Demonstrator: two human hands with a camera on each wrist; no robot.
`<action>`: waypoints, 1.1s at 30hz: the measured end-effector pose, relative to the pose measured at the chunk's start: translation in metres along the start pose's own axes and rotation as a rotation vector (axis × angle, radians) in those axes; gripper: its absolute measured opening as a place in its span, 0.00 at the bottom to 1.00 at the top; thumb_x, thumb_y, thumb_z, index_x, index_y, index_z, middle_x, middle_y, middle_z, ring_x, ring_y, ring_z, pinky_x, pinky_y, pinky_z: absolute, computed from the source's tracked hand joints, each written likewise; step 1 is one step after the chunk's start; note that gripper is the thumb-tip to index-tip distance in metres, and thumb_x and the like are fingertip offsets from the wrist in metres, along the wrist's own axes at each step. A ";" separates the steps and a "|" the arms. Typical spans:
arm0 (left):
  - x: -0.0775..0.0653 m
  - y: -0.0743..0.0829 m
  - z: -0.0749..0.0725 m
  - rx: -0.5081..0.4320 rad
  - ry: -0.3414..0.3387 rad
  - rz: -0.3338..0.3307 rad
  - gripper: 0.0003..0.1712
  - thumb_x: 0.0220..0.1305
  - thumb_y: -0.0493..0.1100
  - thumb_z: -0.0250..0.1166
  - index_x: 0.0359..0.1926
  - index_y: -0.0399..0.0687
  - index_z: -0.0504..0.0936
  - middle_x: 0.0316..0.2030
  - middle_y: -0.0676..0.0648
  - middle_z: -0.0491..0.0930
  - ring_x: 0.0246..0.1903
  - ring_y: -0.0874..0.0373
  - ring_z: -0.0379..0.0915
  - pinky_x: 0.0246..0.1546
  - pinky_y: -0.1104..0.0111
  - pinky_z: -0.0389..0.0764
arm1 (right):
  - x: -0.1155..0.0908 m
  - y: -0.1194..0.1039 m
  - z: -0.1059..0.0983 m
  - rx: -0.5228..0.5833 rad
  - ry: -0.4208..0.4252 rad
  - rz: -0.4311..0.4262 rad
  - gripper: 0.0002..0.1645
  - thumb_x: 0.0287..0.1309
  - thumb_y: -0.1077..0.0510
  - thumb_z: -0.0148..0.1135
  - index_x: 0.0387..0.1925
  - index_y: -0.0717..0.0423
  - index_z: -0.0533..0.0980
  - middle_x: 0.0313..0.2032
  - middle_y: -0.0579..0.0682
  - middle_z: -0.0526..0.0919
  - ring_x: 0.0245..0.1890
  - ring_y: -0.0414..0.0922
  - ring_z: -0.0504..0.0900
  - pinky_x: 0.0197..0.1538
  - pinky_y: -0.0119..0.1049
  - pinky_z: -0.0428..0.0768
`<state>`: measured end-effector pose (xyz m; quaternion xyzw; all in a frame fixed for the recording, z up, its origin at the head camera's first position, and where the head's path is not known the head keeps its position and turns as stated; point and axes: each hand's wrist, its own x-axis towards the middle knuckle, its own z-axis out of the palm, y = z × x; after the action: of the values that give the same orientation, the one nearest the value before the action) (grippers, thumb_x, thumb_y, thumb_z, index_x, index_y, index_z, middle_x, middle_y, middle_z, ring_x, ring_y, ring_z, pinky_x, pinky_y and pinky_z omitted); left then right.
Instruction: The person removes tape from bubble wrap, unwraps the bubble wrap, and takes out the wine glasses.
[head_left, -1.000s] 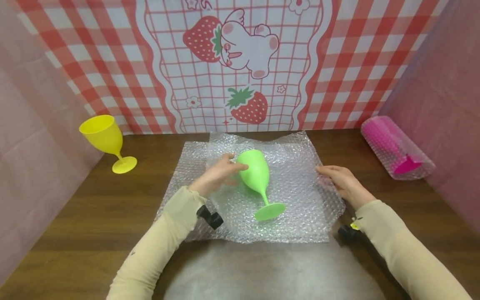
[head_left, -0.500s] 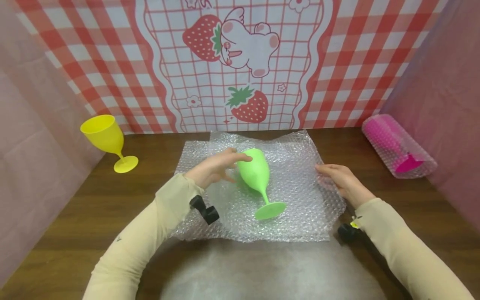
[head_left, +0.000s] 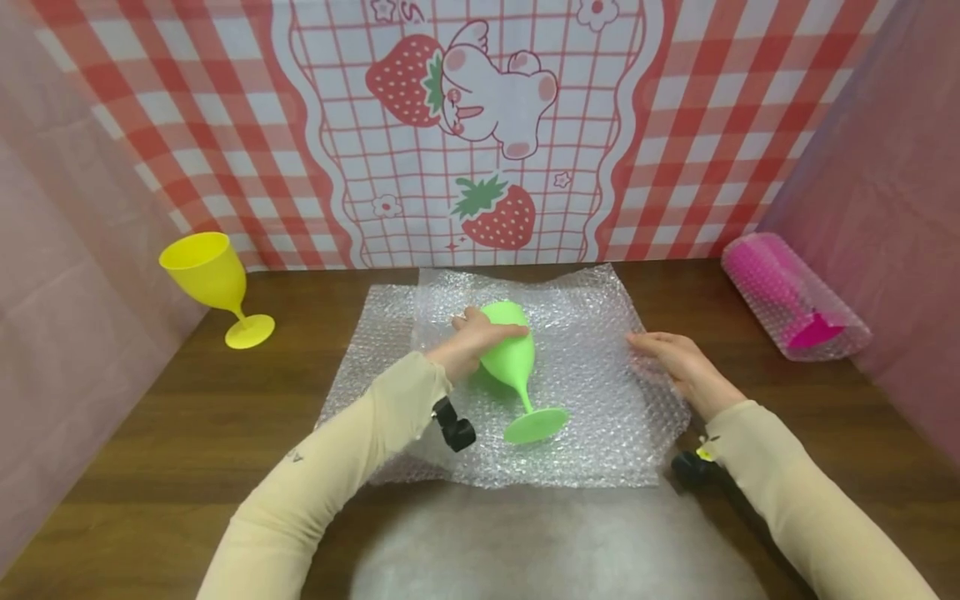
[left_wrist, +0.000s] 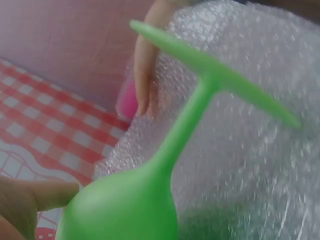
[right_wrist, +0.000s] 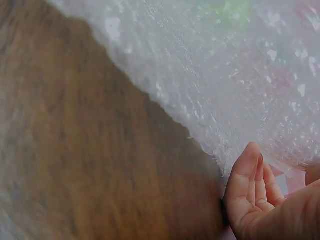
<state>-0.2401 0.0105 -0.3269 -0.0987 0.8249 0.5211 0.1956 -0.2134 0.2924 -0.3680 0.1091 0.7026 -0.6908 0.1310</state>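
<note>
Smooth matt plastic green goblet [head_left: 511, 357], glossy bumpy plastic bubble wrap [head_left: 592, 400], smooth plastic yellow goblet [head_left: 210, 281], bubbled film [head_left: 842, 342] round pink goblet [head_left: 771, 279], wood-grained counter [head_left: 150, 450], matt cloth [head_left: 742, 117] along back edge

A goblet [head_left: 517, 375] lies on its side on bubble wrap [head_left: 592, 408] at the middle of the bench [head_left: 172, 417], its foot [head_left: 536, 427] to the front, left grip [head_left: 474, 340] at the bowl [head_left: 508, 360], right grip [head_left: 682, 364] at the wrap's right edge. An upright goblet [head_left: 213, 273] stands back left; a wrapped goblet [head_left: 783, 287] lies back right. A cloth backdrop [head_left: 480, 158] hangs behind all 3.
</note>
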 end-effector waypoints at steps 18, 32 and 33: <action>0.002 -0.013 0.003 -0.190 -0.006 0.052 0.54 0.43 0.50 0.71 0.65 0.44 0.49 0.58 0.38 0.58 0.54 0.45 0.62 0.55 0.53 0.67 | -0.001 0.002 0.001 -0.007 0.003 -0.011 0.12 0.60 0.51 0.55 0.38 0.55 0.67 0.26 0.38 0.77 0.27 0.33 0.79 0.35 0.25 0.80; -0.004 -0.017 -0.007 -0.161 0.040 0.389 0.47 0.45 0.49 0.70 0.64 0.51 0.54 0.56 0.44 0.63 0.52 0.49 0.66 0.51 0.55 0.72 | -0.004 0.004 0.002 -0.273 0.106 -0.226 0.27 0.61 0.51 0.52 0.50 0.70 0.64 0.30 0.37 0.74 0.27 0.30 0.76 0.34 0.26 0.79; -0.007 -0.016 -0.009 -0.160 0.051 0.401 0.47 0.45 0.49 0.70 0.64 0.51 0.54 0.56 0.44 0.63 0.52 0.49 0.66 0.51 0.55 0.73 | -0.005 0.004 0.002 -0.270 0.101 -0.245 0.24 0.62 0.53 0.52 0.49 0.70 0.64 0.28 0.36 0.74 0.26 0.30 0.77 0.33 0.27 0.80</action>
<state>-0.2304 -0.0050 -0.3335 0.0390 0.7887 0.6108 0.0584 -0.2078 0.2906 -0.3701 0.0388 0.8027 -0.5946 0.0237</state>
